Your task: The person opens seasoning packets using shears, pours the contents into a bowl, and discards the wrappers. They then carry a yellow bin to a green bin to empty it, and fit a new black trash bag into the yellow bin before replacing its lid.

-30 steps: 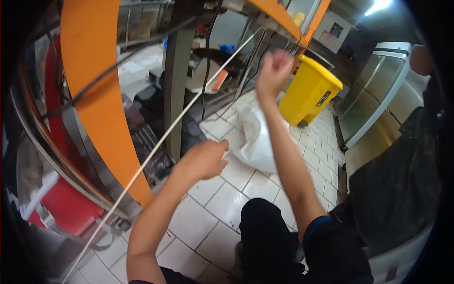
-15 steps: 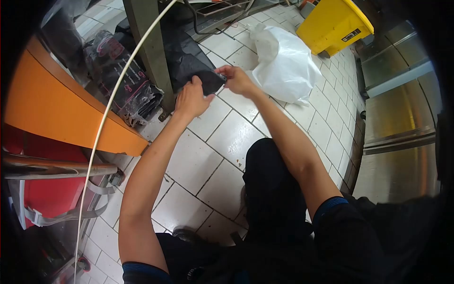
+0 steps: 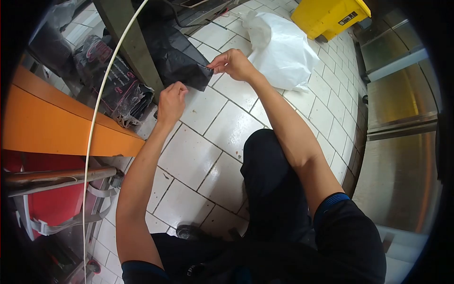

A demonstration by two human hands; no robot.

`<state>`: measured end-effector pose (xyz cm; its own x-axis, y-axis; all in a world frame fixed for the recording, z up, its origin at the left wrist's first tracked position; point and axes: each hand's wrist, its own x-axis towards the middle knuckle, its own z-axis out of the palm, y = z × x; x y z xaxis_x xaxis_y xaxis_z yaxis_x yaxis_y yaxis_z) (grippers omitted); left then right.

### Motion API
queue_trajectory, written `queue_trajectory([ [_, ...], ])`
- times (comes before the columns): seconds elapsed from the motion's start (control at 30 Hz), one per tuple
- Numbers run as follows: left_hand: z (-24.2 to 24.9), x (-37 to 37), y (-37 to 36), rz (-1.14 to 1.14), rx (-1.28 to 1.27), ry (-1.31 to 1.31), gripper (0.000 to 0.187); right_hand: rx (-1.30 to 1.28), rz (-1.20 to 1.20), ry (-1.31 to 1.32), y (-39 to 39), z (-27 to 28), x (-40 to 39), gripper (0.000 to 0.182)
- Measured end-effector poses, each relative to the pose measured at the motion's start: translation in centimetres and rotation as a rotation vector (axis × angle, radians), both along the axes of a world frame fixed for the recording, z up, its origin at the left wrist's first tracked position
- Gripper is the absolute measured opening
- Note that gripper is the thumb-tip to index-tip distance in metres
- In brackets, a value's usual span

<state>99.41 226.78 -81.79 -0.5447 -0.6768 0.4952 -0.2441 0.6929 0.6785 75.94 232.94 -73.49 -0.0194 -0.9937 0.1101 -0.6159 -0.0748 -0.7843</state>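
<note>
A black plastic bag [image 3: 178,59] lies beside the metal leg, its near end reaching out over the tiles. My right hand [image 3: 232,65] pinches the bag's right corner between thumb and fingers. My left hand [image 3: 171,100] is just below the bag's near edge, with its fingers curled together; whether they hold anything is too small to make out. A crumpled white plastic bag [image 3: 283,52] rests on the floor to the right of my right hand.
A metal leg [image 3: 127,42] stands at the upper left by a plastic-wrapped black pack [image 3: 113,78]. A pale cable [image 3: 97,109] crosses the left side, before an orange panel [image 3: 56,118]. The yellow bin [image 3: 326,18] is at the upper right, near steel cabinets [image 3: 402,109].
My left hand has moved left and down, off the bag, and its fingers have curled. My right hand has shifted slightly up and left with the bag's corner. The view has shifted a little.
</note>
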Motion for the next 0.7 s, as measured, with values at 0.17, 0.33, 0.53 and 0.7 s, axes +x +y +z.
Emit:
queue_trajectory([
  [0.17, 2.9, -0.5, 1.4, 0.013, 0.035, -0.248, 0.023, 0.172, 0.045, -0.160, -0.1, 0.3, 0.3, 0.018],
  [0.33, 4.3, -2.4, 2.5, 0.147, 0.071, -0.309, 0.029, 0.226, 0.152, -0.124, 0.2, 2.2, 1.7, 0.017],
  [0.53, 1.9, -1.3, 1.9, 0.091, -0.036, -0.309, 0.019, 0.095, 0.130, 0.093, 0.0, 1.6, 1.9, 0.019],
  [0.7, 2.0, -0.2, 0.8, 0.029, -0.075, -0.291, 0.012, -0.098, -0.114, 0.155, -0.8, -1.5, 1.7, 0.019],
])
